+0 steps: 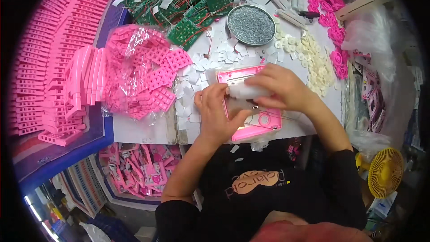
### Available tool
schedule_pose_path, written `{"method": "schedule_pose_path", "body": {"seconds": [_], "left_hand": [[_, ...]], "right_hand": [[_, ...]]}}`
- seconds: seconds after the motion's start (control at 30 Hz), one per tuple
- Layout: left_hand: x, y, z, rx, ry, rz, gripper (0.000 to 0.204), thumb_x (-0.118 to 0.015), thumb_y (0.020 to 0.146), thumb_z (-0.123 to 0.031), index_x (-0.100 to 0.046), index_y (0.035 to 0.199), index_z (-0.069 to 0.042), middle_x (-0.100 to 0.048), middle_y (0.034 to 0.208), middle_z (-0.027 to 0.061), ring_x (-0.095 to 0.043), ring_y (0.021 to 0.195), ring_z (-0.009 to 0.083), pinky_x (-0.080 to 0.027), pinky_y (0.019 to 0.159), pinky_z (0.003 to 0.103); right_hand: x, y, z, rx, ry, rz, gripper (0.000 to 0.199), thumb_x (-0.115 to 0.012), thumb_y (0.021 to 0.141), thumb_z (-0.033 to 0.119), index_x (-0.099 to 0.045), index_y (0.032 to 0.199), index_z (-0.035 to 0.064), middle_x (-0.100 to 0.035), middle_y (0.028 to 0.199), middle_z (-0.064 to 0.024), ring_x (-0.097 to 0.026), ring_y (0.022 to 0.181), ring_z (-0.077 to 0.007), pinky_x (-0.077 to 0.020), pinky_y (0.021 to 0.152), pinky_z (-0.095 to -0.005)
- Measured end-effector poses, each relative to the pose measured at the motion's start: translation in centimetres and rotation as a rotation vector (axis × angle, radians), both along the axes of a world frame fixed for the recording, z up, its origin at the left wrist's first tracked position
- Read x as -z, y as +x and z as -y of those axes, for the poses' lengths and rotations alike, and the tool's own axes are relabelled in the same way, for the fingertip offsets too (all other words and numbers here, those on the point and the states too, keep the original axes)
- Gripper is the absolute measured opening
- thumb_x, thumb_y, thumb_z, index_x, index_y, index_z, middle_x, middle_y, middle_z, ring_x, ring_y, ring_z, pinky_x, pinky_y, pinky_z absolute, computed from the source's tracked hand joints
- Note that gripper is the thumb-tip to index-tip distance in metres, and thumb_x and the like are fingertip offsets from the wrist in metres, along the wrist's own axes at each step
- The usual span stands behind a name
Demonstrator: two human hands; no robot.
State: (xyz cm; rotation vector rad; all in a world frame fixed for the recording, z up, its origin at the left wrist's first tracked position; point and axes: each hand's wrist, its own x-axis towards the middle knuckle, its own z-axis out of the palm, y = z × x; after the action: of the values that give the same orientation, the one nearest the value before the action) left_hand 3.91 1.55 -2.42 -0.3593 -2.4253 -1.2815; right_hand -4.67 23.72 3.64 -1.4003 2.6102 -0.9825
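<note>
On the white work surface in front of me lies a pink plastic casing, its open inside facing up. My left hand grips its left side, with the thumb reaching over the lower part. Above the upper part is my right hand, fingers bent around a whitish, translucent piece that I cannot make out well. Thin wires run from the casing's lower right, past my right wrist. My fingers hide much of the casing's middle.
Pink keypads in a clear bag lie left, before stacked pink casings. Green circuit boards with wires, a round tin of small screws, cream discs and magenta rings lie beyond. A yellow fan stands right.
</note>
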Motion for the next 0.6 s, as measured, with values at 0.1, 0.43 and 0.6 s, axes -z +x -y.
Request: {"method": "schedule_pose_path", "body": {"seconds": [0.1,0.43,0.6], "left_hand": [[0.7,0.0,-0.2,0.018,0.023,-0.020,0.065,-0.077,0.078,-0.022,-0.050,0.132,0.001,-0.061,0.109,0.0087,-0.049,0.112,0.0285,-0.026,0.104,0.044],[-1.5,-0.2,-0.9,-0.025,-0.375,0.050,0.064,-0.075,0.079,-0.028,-0.057,0.136,-0.004,-0.060,0.110,0.0077,-0.048,0.112,0.0297,-0.027,0.099,0.047],[-2.2,-0.1,-1.5,-0.040,-0.475,0.114,0.063,-0.075,0.079,-0.029,-0.059,0.135,-0.007,-0.058,0.116,0.0085,-0.047,0.114,0.0306,-0.028,0.099,0.049]], "right_hand": [[-0.8,-2.2,0.8,0.075,0.187,0.160,0.033,-0.069,0.085,0.037,-0.068,0.106,0.0120,-0.066,0.078,-0.0150,-0.065,0.076,-0.0365,-0.0500,0.067,-0.0474],[-2.8,-2.9,0.8,0.085,0.315,0.022,0.047,-0.081,0.072,0.034,-0.065,0.106,0.0066,-0.065,0.106,-0.0092,-0.057,0.114,-0.0330,-0.0507,0.091,-0.0439],[1.9,-0.4,0.1,0.123,0.158,-0.457,0.039,-0.077,0.075,0.019,-0.067,0.111,0.0092,-0.066,0.109,-0.0050,-0.056,0.117,-0.0302,-0.0441,0.099,-0.0476]]}}
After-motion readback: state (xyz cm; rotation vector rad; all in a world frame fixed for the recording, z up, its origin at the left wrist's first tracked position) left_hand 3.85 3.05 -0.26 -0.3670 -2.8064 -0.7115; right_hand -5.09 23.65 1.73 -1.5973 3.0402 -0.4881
